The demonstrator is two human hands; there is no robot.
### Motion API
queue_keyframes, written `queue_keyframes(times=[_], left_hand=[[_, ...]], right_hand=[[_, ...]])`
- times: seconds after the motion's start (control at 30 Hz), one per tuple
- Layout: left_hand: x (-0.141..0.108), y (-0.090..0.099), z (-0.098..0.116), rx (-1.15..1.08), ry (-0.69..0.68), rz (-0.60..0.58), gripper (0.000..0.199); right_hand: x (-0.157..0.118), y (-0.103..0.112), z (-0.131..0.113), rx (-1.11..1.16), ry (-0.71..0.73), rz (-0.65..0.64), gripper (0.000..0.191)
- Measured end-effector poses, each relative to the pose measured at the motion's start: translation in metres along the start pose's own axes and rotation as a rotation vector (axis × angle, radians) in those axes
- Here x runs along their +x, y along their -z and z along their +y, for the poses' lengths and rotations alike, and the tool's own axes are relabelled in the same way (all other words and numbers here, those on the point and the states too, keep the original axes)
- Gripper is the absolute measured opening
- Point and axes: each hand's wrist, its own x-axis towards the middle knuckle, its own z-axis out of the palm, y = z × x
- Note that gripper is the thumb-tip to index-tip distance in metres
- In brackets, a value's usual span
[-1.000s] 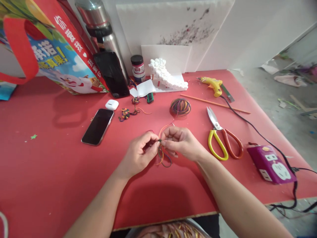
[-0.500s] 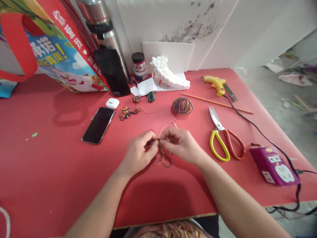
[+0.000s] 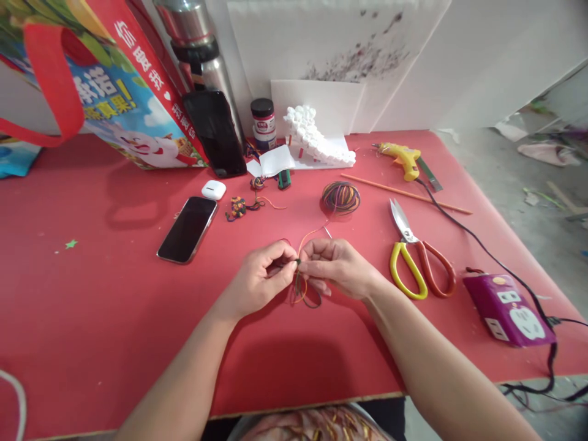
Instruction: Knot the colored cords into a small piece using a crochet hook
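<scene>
Both my hands meet over the front middle of the red table, pinching multicoloured yarn (image 3: 301, 299). My left hand (image 3: 261, 278) is closed on a small dark green bit of it, between thumb and forefinger. From the right, my right hand (image 3: 337, 266) pinches the same spot, its fingers curled. Loose orange and dark loops hang below the fingertips. One strand runs up past my right hand to a yarn ball (image 3: 341, 197). A thin pale stick, maybe a crochet hook (image 3: 327, 232), lies just beyond that hand. The fingers hide most of the worked piece.
Scissors (image 3: 407, 248), a purple power socket (image 3: 509, 309) and a yellow glue gun (image 3: 400, 158) with its cord are at right. A phone (image 3: 187, 229), an earbud case (image 3: 214, 190) and a small knitted piece (image 3: 237, 207) lie left. A white model (image 3: 316, 138) stands at the back.
The view has shifted slightly, so things sit a little further right. My fingers have changed their pinch a little, and the dark green bit shows more clearly between them.
</scene>
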Motion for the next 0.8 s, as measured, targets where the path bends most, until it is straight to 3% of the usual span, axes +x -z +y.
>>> queue_keyframes(times=[0.37, 0.6, 0.8], left_hand=[[0.0004, -0.0016, -0.003, 0.168, -0.08, 0.019, 0.017], [0.0011, -0.0004, -0.0024, 0.083, -0.026, 0.011, 0.017], [0.0017, -0.0003, -0.0069, 0.191, -0.065, 0.022, 0.017]], right_hand=[[-0.0005, 0.0023, -0.0061, -0.018, -0.01, 0.041, 0.037], [0.0002, 0.0021, -0.005, -0.064, 0.016, 0.049, 0.039], [-0.0003, 0.0022, -0.0047, -0.209, 0.034, 0.101, 0.038]])
